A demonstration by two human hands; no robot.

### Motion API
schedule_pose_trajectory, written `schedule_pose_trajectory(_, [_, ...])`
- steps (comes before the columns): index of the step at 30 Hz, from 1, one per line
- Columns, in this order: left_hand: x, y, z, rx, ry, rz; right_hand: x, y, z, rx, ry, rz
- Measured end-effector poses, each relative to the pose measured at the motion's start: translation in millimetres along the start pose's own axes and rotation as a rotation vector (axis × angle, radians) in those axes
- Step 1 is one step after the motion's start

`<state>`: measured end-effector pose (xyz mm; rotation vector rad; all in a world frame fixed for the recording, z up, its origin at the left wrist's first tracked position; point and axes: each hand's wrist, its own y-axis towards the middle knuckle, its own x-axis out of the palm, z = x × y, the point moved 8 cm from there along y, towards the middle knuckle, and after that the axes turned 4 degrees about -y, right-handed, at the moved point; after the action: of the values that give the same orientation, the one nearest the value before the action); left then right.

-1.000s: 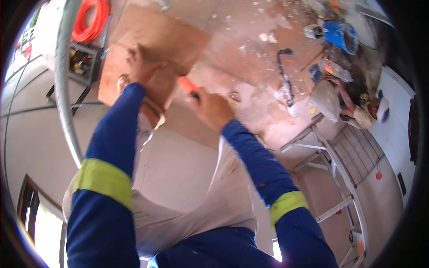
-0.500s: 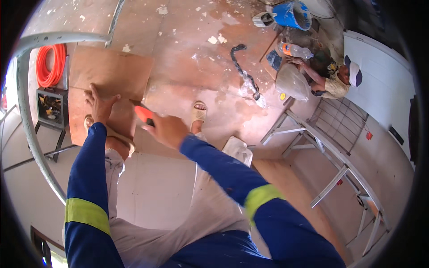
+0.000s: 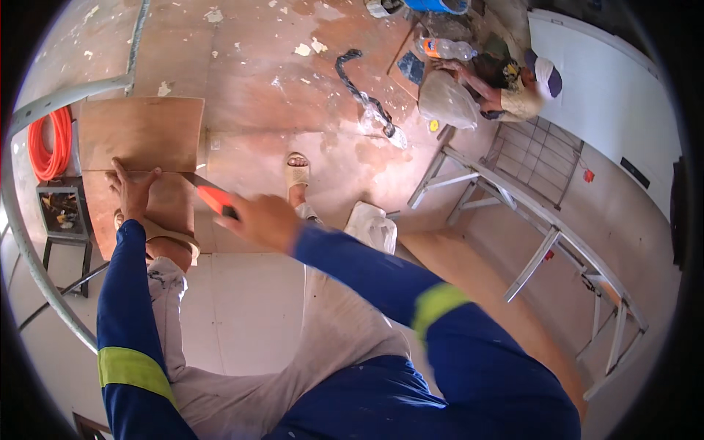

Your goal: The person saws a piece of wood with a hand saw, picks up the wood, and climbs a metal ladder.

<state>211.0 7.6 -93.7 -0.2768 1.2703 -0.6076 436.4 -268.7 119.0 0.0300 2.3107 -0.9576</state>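
My right hand point(image 3: 260, 221) is closed round the orange-red and black handle of a handsaw point(image 3: 213, 196). Its dark blade meets the right edge of a brown wooden board point(image 3: 143, 132), at a thin straight line running across the board. Fingers spread, my left hand point(image 3: 133, 192) presses on the board with its fingertips near that line. My left foot, in a tan sandal point(image 3: 170, 233), rests on the board's near part. The right sandal point(image 3: 296, 174) stands on the floor to the right.
Left of the board are a coiled orange hose point(image 3: 50, 145), a dark metal box on legs point(image 3: 62, 209) and a curved metal bar point(image 3: 29, 249). A metal trestle frame point(image 3: 535, 216) lies at right. Beyond it a person point(image 3: 521, 92) crouches by a pale sack point(image 3: 449, 101) and plastic bottle point(image 3: 446, 49).
The saw has drawn back to the right relative to the board, showing more blade. My left hand stays on the board. The whole view has shifted, moving the scene left.
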Motion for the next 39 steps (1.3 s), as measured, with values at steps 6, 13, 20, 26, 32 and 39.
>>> schedule_pose_trajectory(6, [-15, 37, -112, 0.106, 0.143, 0.035, 19, -11, -36, -0.092, 0.118, -0.063])
schedule_pose_trajectory(13, [-14, 8, -36, -0.008, 0.028, -0.002, -95, -127, -27, 0.131, 0.098, -0.224])
schedule_pose_trajectory(20, [-1, 17, -49, 0.083, 0.017, 0.089, 32, 36, -15, -0.009, 0.073, -0.022])
schedule_pose_trajectory(26, [11, 34, -79, 0.168, 0.269, -0.018, -74, -128, -15, 0.053, 0.035, -0.169])
schedule_pose_trajectory(32, [20, 38, -69, 0.202, 0.198, 0.059, -19, -32, -13, -0.040, 0.075, 0.021])
schedule_pose_trajectory(39, [2, 16, -58, 0.069, 0.013, 0.083, -15, -45, -10, 0.035, 0.101, -0.074])
